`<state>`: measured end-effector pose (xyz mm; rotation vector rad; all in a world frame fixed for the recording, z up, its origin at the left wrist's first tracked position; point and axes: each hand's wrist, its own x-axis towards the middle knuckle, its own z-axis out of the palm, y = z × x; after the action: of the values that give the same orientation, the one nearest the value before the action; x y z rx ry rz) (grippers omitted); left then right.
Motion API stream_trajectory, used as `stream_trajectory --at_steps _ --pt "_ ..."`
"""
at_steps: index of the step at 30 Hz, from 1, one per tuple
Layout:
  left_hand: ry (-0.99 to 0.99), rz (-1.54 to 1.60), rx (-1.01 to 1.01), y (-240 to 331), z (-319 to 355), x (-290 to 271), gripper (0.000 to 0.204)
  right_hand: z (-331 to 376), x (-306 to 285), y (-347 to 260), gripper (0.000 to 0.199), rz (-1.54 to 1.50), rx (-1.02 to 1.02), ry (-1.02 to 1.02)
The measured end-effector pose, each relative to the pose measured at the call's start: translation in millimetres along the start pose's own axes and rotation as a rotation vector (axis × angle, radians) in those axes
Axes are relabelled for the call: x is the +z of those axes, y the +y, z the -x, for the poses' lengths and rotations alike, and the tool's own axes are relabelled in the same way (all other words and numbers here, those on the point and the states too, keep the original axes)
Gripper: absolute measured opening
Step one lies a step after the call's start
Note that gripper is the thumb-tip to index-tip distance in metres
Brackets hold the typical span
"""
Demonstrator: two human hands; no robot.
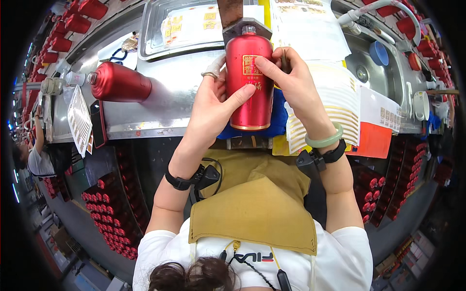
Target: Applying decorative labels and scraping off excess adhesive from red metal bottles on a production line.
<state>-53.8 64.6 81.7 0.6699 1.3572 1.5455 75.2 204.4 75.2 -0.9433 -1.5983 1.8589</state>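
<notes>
Red metallic bottle (249, 82) with gold label: your left hand (213, 104) cups its side, thumb across; your right hand (293, 77) fingertips press the label.

Head-worn fisheye, close, facing downward

steel workbench (160, 104) with a sink (383, 77), racks of red bottles (114, 220) on the floor below

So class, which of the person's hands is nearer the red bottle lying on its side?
Left. The left hand is just right of the lying bottle; the right hand is farther right, beyond the upright bottle.
</notes>
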Motion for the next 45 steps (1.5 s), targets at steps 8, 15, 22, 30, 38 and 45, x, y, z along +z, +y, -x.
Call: stream_trajectory --at_steps 8,15,22,30,38,45 --pt "0.018 0.005 0.04 -2 1 2 0.085 -1 -3 -20 0.044 0.057 -0.036 -0.034" --pt "0.035 0.008 0.043 -3 2 4 0.084 -5 -3 -12 0.051 0.164 -0.084 -0.06" --pt "0.049 -0.056 0.07 -5 0 4 0.08 -7 -9 -51 0.031 0.435 -0.477 0.009" --pt "0.054 0.008 0.057 0 1 9 0.078 -23 3 -78 0.033 1.001 -1.015 -0.237" --pt "0.044 0.175 0.013 -7 1 -19 0.068 17 -26 -25 0.026 0.838 -1.187 -0.271" --pt "0.148 0.187 0.019 3 -11 -17 0.063 -27 -12 -57 0.032 0.996 -1.152 -0.137"
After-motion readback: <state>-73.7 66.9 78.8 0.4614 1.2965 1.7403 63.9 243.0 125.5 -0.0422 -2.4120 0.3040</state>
